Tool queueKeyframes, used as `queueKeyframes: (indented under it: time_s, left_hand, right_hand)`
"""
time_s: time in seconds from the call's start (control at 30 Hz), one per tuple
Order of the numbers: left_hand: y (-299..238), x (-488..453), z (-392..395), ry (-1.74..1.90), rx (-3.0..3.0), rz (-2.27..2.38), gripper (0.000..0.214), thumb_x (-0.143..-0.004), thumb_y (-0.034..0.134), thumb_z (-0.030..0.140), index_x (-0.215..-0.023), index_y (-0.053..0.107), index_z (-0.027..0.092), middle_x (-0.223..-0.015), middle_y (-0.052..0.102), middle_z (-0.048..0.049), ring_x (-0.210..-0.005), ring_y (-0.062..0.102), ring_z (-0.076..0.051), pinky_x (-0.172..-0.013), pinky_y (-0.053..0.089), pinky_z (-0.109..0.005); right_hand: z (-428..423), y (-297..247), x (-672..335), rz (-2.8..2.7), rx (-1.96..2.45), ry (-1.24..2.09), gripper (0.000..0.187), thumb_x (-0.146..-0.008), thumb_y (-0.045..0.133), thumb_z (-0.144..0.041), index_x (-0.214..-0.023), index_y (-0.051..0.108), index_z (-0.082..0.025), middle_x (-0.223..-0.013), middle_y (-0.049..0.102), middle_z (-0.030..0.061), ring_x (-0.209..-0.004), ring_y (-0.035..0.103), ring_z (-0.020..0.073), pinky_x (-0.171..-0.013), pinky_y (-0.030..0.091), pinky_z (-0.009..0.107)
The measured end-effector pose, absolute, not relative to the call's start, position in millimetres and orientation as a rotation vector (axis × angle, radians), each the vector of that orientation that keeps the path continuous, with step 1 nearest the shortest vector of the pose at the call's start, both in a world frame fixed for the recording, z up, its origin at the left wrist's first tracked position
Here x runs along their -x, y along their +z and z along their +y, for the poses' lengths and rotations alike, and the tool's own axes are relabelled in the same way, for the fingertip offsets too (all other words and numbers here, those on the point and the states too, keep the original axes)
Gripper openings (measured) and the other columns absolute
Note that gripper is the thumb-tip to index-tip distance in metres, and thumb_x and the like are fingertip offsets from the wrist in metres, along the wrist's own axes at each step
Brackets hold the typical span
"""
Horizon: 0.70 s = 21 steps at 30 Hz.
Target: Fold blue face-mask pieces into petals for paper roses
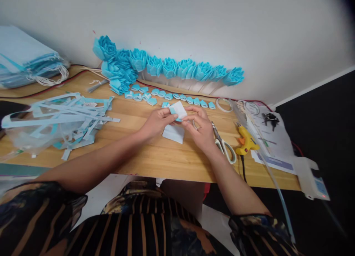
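Observation:
Both hands meet over the middle of the wooden table [155,160]. My left hand [156,122] and my right hand [201,128] pinch a small folded piece of white and light blue paper [179,110] between their fingertips. Just below it a white folded piece [173,133] lies on the table. Behind the hands runs a row of small folded blue pieces [172,96]. Along the wall lies a long string of blue paper flowers [166,67].
A heap of blue and white strips [61,117] lies at the left, a stack of blue sheets [24,60] at the far left. Right of my hand lie scissors [224,145], a yellow glue gun [246,140], a tape roll [224,104] and papers [271,137].

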<state>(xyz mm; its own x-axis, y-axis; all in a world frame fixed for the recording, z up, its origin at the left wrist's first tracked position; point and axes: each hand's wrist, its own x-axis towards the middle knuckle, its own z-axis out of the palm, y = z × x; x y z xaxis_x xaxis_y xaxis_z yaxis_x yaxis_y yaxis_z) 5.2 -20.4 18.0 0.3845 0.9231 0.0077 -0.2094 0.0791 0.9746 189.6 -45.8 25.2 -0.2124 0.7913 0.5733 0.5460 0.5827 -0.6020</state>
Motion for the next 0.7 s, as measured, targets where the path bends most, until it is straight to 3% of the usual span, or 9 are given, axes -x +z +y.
queueKeyframes:
  time_s: [0.1,0.27,0.43,0.7]
  left_hand:
    - [17.2,-5.4,-19.8,0.994,-1.237,0.789,0.037,-0.077,0.074,0.040,-0.102,0.072,0.012,-0.097,0.076,-0.0085,-0.088,0.069,-0.020,-0.083,0.051,-0.033]
    - [15.1,-6.2,-19.4,0.990,-1.272,0.768,0.037,-0.077,0.074,0.043,-0.101,0.073,0.014,-0.099,0.076,-0.0079,-0.089,0.069,-0.019,-0.080,0.051,-0.032]
    - [15.0,-6.9,-20.0,0.972,-1.259,0.759,0.038,-0.077,0.074,0.043,-0.103,0.073,0.015,-0.098,0.076,-0.0068,-0.084,0.070,-0.018,-0.078,0.051,-0.031]
    - [14.4,-6.6,-20.6,0.981,-1.222,0.736,0.039,-0.075,0.076,0.044,-0.100,0.073,0.014,-0.092,0.076,-0.0067,-0.079,0.069,-0.017,-0.079,0.054,-0.033]
  right_hand:
    - [-45.7,23.2,-188.8,-1.816,1.109,0.401,0.004,-0.087,0.067,-0.027,-0.085,0.070,-0.027,-0.117,0.066,0.0034,-0.115,0.061,0.0232,-0.102,0.046,0.049]
    - [-43.9,16.9,-188.2,-1.692,1.168,0.623,0.006,-0.086,0.067,-0.031,-0.085,0.069,-0.025,-0.105,0.071,0.0032,-0.101,0.067,0.0204,-0.086,0.054,0.038]
    - [-43.6,15.5,-185.8,-1.620,1.224,0.661,0.007,-0.084,0.068,-0.030,-0.082,0.067,-0.023,-0.085,0.072,0.0004,-0.077,0.065,0.0157,-0.076,0.052,0.034]
    - [-45.1,17.7,-182.9,-1.583,1.234,0.679,0.009,-0.082,0.067,-0.027,-0.076,0.063,-0.022,-0.078,0.070,-0.0008,-0.073,0.062,0.0141,-0.072,0.050,0.032]
